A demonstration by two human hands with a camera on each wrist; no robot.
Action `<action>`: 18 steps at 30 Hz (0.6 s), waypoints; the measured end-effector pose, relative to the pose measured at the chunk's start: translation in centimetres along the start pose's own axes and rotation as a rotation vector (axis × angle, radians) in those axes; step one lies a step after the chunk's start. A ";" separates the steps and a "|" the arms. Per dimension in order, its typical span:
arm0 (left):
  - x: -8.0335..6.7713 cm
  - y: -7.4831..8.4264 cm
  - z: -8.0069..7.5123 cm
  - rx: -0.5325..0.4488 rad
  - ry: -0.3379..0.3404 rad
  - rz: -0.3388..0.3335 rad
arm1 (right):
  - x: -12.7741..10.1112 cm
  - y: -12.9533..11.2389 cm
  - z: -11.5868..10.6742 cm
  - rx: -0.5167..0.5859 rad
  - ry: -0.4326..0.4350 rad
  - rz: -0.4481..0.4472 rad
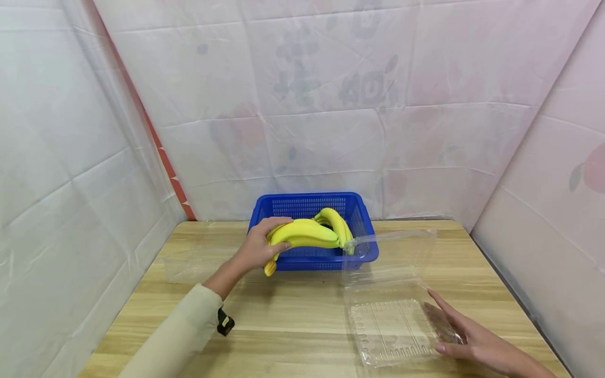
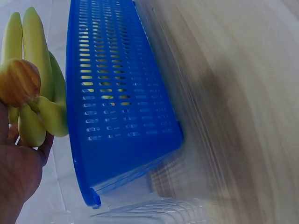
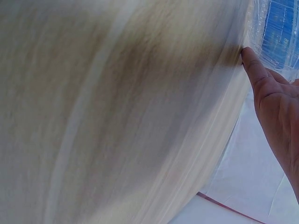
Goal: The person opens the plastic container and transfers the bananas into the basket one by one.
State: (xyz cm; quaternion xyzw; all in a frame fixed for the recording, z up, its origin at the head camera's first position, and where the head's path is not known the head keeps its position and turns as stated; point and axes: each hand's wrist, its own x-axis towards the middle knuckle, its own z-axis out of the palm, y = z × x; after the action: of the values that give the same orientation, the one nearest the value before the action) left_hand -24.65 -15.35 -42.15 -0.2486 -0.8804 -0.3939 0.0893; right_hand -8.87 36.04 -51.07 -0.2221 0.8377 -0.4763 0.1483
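Note:
A bunch of yellow bananas (image 1: 304,233) is in my left hand (image 1: 257,249), which grips it over the front-left rim of a blue plastic basket (image 1: 304,264). In the left wrist view the brown stem end (image 2: 21,84) points toward the camera. More bananas (image 1: 337,223) lie in the basket. My right hand (image 1: 472,336) holds the right side of an open clear plastic clamshell box (image 1: 392,331), its thumb and index finger spread along that wall. The box's lid (image 1: 387,257) stands up at the back, overlapping the basket's right corner. Some right fingers are hidden.
Another clear plastic box (image 1: 189,265) is on the left of the wooden table (image 1: 283,336), hard to make out. White printed sheeting (image 1: 321,105) encloses the table at the back and both sides.

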 end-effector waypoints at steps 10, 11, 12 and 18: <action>2.8 -1.3 0.6 0.110 -0.016 0.023 | -0.2 0.2 0.1 -0.024 0.020 -0.028; 3.0 -1.4 0.7 0.114 -0.020 0.018 | -0.2 0.1 0.1 -0.023 0.019 -0.031; 3.2 -1.5 0.7 0.119 -0.028 0.009 | -0.2 0.1 0.1 -0.017 0.017 -0.035; 4.6 -1.6 1.1 0.168 -0.088 -0.054 | -0.2 -0.2 0.3 0.006 0.024 -0.074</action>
State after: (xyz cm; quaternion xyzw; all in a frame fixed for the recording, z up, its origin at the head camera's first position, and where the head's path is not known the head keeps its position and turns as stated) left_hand -29.37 -13.76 -42.35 -0.2333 -0.9197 -0.3099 0.0603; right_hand -8.53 35.85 -51.03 -0.2465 0.8293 -0.4867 0.1212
